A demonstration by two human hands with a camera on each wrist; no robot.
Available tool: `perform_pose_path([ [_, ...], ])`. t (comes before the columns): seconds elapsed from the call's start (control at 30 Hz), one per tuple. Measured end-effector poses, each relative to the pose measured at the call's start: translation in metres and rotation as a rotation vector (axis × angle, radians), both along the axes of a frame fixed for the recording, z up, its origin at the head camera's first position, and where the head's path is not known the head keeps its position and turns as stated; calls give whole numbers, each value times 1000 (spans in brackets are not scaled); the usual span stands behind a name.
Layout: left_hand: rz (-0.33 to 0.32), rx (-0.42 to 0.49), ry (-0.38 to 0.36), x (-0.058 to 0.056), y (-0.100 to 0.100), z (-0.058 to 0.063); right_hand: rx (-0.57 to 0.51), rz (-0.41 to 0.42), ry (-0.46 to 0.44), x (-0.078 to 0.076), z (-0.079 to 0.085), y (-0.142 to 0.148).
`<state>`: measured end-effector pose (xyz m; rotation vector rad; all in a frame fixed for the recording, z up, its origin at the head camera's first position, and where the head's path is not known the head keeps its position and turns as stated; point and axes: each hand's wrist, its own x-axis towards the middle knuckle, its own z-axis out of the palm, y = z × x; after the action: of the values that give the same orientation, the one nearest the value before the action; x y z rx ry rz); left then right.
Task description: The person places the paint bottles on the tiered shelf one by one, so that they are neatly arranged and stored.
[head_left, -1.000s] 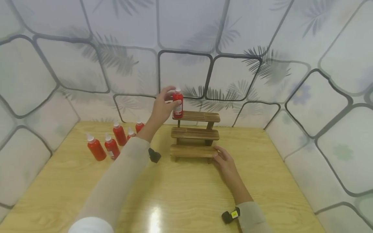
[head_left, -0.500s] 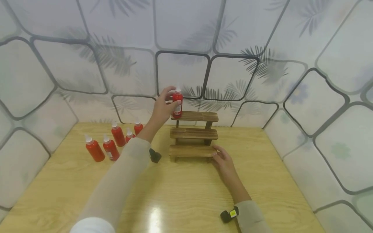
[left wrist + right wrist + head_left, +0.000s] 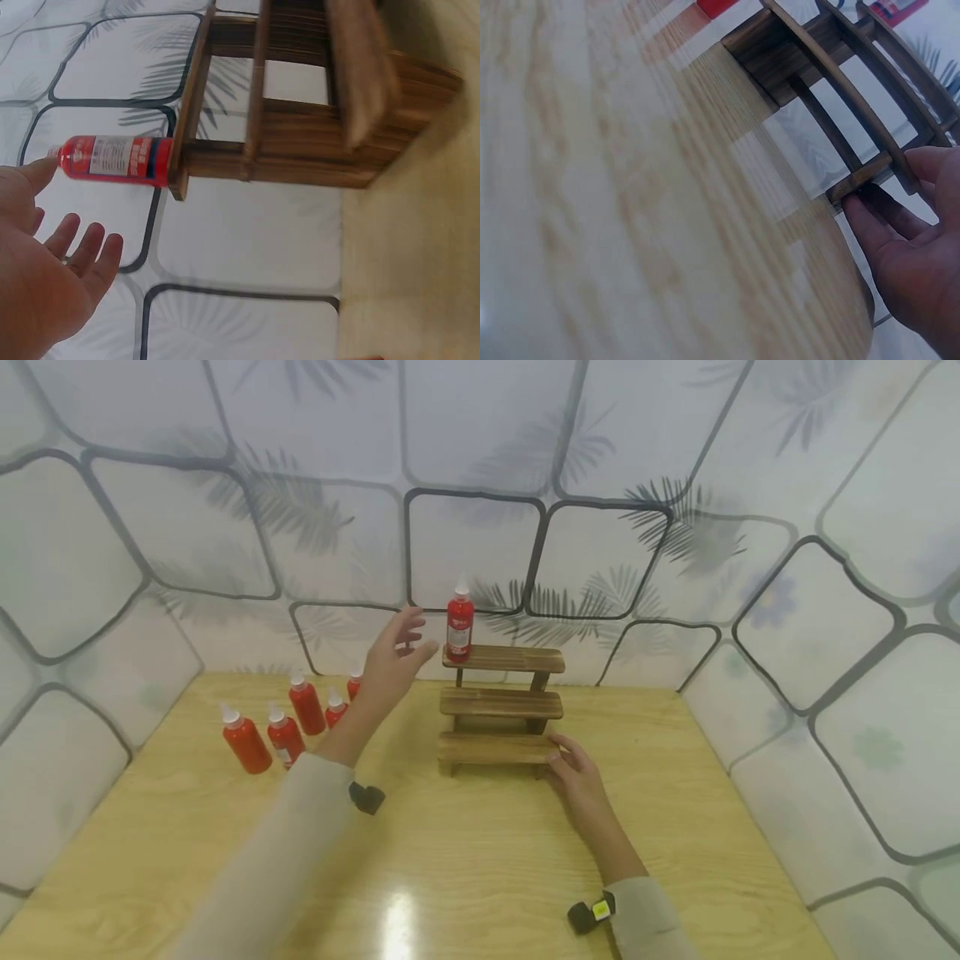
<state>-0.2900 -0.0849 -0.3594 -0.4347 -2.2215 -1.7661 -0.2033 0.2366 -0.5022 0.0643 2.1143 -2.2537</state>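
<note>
A red squeeze bottle [image 3: 460, 628] with a white pointed cap stands upright at the left end of the top step of a three-tier wooden stand [image 3: 500, 702]. Just left of that bottle is my left hand [image 3: 393, 662], fingers spread and apart from it. The left wrist view shows the hand [image 3: 56, 277] holding nothing, with the bottle [image 3: 112, 159] resting on the top step. My right hand [image 3: 579, 781] grips the right end of the lowest step. In the right wrist view, thumb and fingers of this hand [image 3: 926, 247] lie around the step's end.
Several more red bottles [image 3: 246, 743] stand on the left part of the wooden table [image 3: 480, 860], some partly behind my left forearm. Patterned walls [image 3: 480, 552] rise close behind the stand and at both sides.
My left hand has let go of the red squeeze bottle and drawn back to the left and down. The bottle stays on the top step. My right hand keeps its place.
</note>
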Motion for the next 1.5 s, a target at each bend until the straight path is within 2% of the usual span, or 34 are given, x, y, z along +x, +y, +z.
perform_pose_path([
  [0.13,36,-4,-1,24,-19,-17,27,-11,-9,1,0,2],
  [0.3,91,-121,21,54,-43,-34,28,-12,-23,3,1,4],
  [0.43,131,-154,-38,77,-61,-42,10,-4,-25,4,2,4],
  [0.6,216,-178,-45,96,-81,-50,16,-6,-18,4,2,4],
  [0.83,333,-156,-60,118,-111,-60,-10,-9,-12,2,1,2],
  [1.0,438,-103,-92,128,-137,-68,-4,4,-15,1,1,1],
  [1.2,595,-92,-102,133,-167,-73,3,13,-12,1,0,1],
  [1.27,630,-86,-122,133,-176,-73,7,17,-12,2,1,1],
  [1.37,652,-68,-181,131,-187,-74,7,20,-15,2,1,2],
  [1.5,625,-25,-265,126,-200,-78,4,9,-19,1,0,1],
])
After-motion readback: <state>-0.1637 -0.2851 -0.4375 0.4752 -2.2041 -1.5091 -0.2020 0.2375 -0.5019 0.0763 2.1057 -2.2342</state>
